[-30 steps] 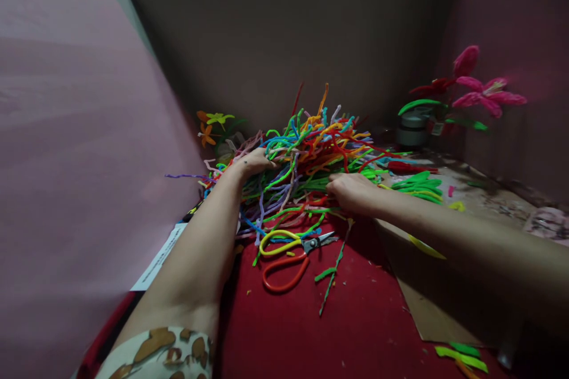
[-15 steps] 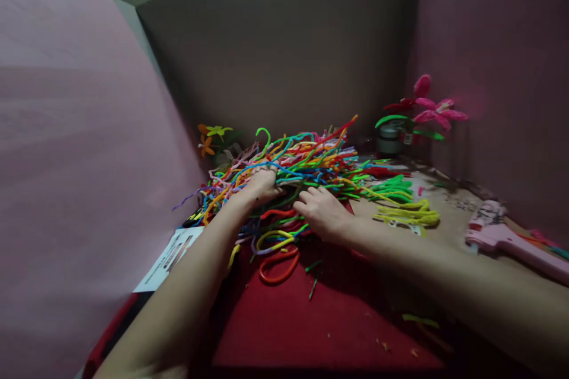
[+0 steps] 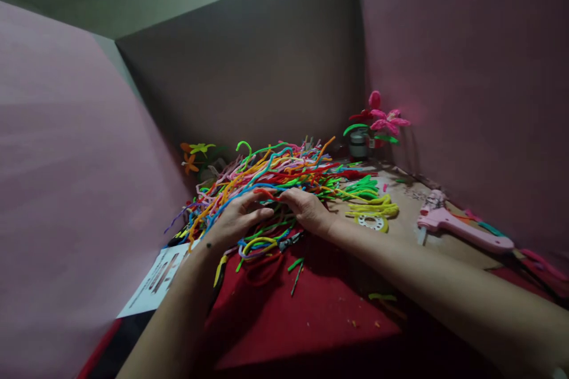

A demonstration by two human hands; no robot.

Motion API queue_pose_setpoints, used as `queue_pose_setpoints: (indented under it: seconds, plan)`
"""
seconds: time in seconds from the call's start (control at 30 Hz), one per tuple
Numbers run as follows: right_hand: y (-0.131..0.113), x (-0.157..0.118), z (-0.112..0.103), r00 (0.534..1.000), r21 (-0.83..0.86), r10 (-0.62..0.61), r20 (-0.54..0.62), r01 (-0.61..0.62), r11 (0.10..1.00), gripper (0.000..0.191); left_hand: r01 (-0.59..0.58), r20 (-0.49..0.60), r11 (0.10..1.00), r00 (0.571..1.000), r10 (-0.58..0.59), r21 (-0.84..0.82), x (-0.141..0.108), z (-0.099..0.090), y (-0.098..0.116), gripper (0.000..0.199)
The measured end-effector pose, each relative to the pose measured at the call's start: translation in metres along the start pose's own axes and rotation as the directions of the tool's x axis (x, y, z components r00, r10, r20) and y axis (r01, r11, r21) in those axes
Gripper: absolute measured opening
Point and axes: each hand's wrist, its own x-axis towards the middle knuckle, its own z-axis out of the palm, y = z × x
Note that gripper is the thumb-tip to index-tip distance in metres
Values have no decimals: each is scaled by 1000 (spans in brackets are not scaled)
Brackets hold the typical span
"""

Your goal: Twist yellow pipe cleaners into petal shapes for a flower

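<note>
A large heap of many-coloured fuzzy pipe cleaners [image 3: 275, 169] lies at the centre. In front of it, both hands meet on a red pipe cleaner [image 3: 267, 193]. My left hand [image 3: 242, 213] has its fingers round the left part of that stem, thumb pointing right. My right hand [image 3: 306, 208] pinches the stem's right end. Below the hands are a yellow loop [image 3: 262, 243] and the metal jaws of a tool [image 3: 291, 241], with yellow-and-black handles [image 3: 219, 272] by the left wrist. Short green pieces [image 3: 297, 272] rest on the red cloth [image 3: 284, 323].
To the right are a bundle of yellow stems [image 3: 377, 207], a round yellow disc [image 3: 373, 222] and a pink glue gun [image 3: 462, 231]. A pink flower [image 3: 389, 120] stands behind, an orange flower [image 3: 190, 163] back left. A printed sheet [image 3: 155, 278] lies at left.
Both hands have lifted out of the heap and come together with a red pipe cleaner between them. The camera view has turned slightly to the right. The tool's jaws now show below the hands.
</note>
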Motion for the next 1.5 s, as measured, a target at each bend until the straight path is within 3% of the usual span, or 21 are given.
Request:
queue_pose_setpoints:
  seconds: [0.07,0.17,0.27,0.4,0.5,0.67,0.8,0.97,1.07,1.13,1.23,1.37,1.5]
  plan:
    - [-3,1,0,1000,-34,15,11,-15,999,21,59,-58,997,996,-61,-39,-1,10,-3,26]
    - [-6,0,1,999,-105,26,33,-23,994,20,110,-251,990,959,-129,-90,3,21,-11,24]
    - [-2,-2,0,999,-146,18,49,-11,989,18,116,-337,943,914,-224,-312,5,24,-20,24]
    - [11,-2,-6,997,-207,6,82,11,978,22,-19,-321,769,915,-245,-639,1,20,-28,20]
    - [20,-2,-12,994,-244,15,106,11,970,22,-95,-327,641,910,-253,-762,-4,13,-29,12]
    - [23,0,-19,989,-295,65,131,-24,955,23,-283,-480,538,835,-268,-794,-6,-3,-33,16]
    - [7,-4,-21,985,-348,113,133,-60,936,24,-393,-531,413,792,-302,-821,-6,-13,-36,23]
    - [-21,-16,-23,972,-379,173,157,-102,920,27,-382,-477,297,786,-394,-875,-12,-22,-35,28]
    - [-31,-21,-28,950,-346,273,155,-207,915,32,-394,-446,209,800,-402,-895,-12,-25,-38,34]
    - [-36,-24,-34,930,-288,339,146,-288,913,32,-401,-455,215,793,-405,-890,-10,-25,-40,34]
    - [-45,-29,-43,910,-247,388,146,-346,905,33,-385,-500,339,777,-383,-858,-7,-21,-43,24]
    - [-61,-42,-49,851,-321,385,358,-276,906,22,-364,-542,469,774,-329,-805,-9,-15,-38,19]
    - [-68,-50,-53,802,-303,376,464,-255,918,21,-371,-562,491,760,-328,-788,-11,-13,-30,20]
